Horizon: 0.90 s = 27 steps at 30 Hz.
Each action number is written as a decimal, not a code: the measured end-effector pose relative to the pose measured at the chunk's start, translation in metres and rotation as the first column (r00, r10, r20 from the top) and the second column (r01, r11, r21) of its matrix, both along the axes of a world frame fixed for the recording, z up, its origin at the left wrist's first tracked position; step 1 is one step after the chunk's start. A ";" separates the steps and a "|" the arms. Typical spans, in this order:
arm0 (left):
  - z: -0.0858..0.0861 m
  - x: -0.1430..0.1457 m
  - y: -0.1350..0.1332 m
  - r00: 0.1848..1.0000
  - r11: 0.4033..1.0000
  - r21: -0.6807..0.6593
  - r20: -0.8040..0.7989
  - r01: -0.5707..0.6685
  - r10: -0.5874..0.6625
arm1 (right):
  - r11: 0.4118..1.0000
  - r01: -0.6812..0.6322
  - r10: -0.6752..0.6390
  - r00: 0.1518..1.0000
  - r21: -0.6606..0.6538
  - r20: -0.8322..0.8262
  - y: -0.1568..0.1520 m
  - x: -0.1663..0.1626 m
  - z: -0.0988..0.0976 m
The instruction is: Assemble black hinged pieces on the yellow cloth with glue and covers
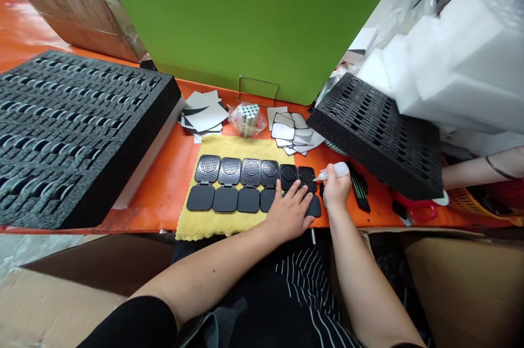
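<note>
A row of black hinged square cases [225, 199] lies opened flat on a yellow cloth [229, 223], with smooth lids toward me and grid-patterned insides with rings on the far side. My left hand [290, 214] rests flat, fingers spread, over the lids at the right end and hides parts of them. Gripped in my right hand [338, 192] is a small white squeeze bottle [339, 169]. Its thin nozzle points left and touches or hovers just over the rightmost grid-patterned inside [307, 178]; contact I cannot tell.
Behind the cloth are loose pale sheets [207, 113], a plastic bag of small sticks [248, 119] and a pile of mirror-like pieces [292, 132]. Black foam trays [143, 173] flank me, the right foam tray [376, 141] tilted. Another person's arm [475, 171] reaches in from the right. A green panel [254, 21] stands behind.
</note>
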<state>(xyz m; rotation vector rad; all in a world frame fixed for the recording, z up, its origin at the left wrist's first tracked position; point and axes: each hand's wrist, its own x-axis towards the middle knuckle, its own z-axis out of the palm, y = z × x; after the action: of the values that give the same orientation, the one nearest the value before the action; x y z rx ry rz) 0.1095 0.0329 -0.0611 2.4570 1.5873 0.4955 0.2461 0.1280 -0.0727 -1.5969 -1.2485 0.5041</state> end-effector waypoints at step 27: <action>0.005 -0.036 -0.013 0.996 0.998 0.009 -0.063 -0.066 0.066 | 0.979 -0.157 0.143 0.983 -0.133 -0.111 -0.007 -0.043 0.004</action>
<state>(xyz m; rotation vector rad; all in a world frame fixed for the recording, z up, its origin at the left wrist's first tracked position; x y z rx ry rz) 0.0731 0.0199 -0.0561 2.4550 1.6989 0.4384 0.2033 0.1214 -0.0683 -1.5802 -1.2864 0.7750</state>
